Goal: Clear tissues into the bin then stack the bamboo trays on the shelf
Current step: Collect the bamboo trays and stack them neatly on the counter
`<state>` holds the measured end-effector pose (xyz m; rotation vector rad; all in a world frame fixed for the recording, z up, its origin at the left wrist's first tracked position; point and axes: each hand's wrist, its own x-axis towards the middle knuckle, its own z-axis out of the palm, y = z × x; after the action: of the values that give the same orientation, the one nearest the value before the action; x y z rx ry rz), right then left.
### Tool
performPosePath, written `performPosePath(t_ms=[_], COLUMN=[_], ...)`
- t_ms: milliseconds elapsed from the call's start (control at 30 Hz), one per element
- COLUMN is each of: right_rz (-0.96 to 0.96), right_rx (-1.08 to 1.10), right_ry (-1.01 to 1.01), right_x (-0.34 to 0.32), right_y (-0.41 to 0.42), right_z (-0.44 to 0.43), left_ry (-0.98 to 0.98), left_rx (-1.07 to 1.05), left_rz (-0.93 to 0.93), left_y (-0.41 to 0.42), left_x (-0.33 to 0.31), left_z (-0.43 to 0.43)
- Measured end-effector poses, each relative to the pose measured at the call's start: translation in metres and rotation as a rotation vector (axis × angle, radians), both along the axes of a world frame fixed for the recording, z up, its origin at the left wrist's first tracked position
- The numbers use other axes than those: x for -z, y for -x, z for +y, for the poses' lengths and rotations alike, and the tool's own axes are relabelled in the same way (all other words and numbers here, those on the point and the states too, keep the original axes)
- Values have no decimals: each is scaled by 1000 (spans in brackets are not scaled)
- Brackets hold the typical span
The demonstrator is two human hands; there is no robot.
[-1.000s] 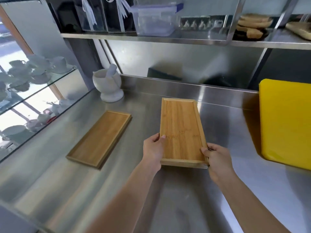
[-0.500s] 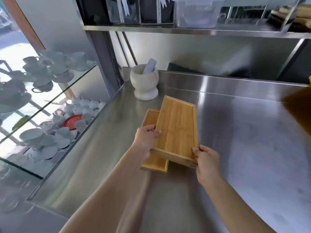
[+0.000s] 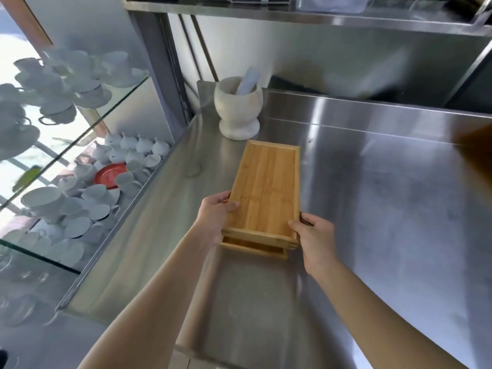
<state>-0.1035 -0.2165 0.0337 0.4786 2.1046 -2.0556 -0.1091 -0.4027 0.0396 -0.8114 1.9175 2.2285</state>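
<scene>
A rectangular bamboo tray (image 3: pixel 266 187) lies lengthwise on top of a second bamboo tray (image 3: pixel 253 249), of which only the near edge shows below it. Both rest on the steel counter (image 3: pixel 386 209). My left hand (image 3: pixel 215 217) grips the top tray's near left corner, thumb on its surface. My right hand (image 3: pixel 314 235) holds the near right corner of the stack. No tissues or bin are in view.
A white stone mortar with pestle (image 3: pixel 238 110) stands just beyond the trays at the counter's back. A glass cabinet with several white cups and a red saucer (image 3: pixel 110 174) lies to the left. A steel shelf (image 3: pixel 292 14) runs overhead.
Both hands carried the tray leftwards and set it over the second tray; it now lies squarely on it instead of askew. The view has shifted left, so the yellow board is out of sight.
</scene>
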Motion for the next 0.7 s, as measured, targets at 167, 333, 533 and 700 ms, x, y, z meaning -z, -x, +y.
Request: performPosePath(t_ms=[167, 333, 533, 700], right_rz=[11, -49, -75, -104], right_rx=[-42, -38, -53, -84], right_ry=[-63, -97, -67, -105], right_x=[8, 17, 23, 28], right_y=[-2, -9, -12, -11], right_z=[-8, -8, -7, -7], left_ry=[-6, 20, 24, 23], left_rx=[10, 14, 4, -5], left_rz=[-8, -10, -43, -25], left_y=[0, 1, -1, -1], left_x=[8, 19, 24, 29], left_z=[-5, -3, -4, -9])
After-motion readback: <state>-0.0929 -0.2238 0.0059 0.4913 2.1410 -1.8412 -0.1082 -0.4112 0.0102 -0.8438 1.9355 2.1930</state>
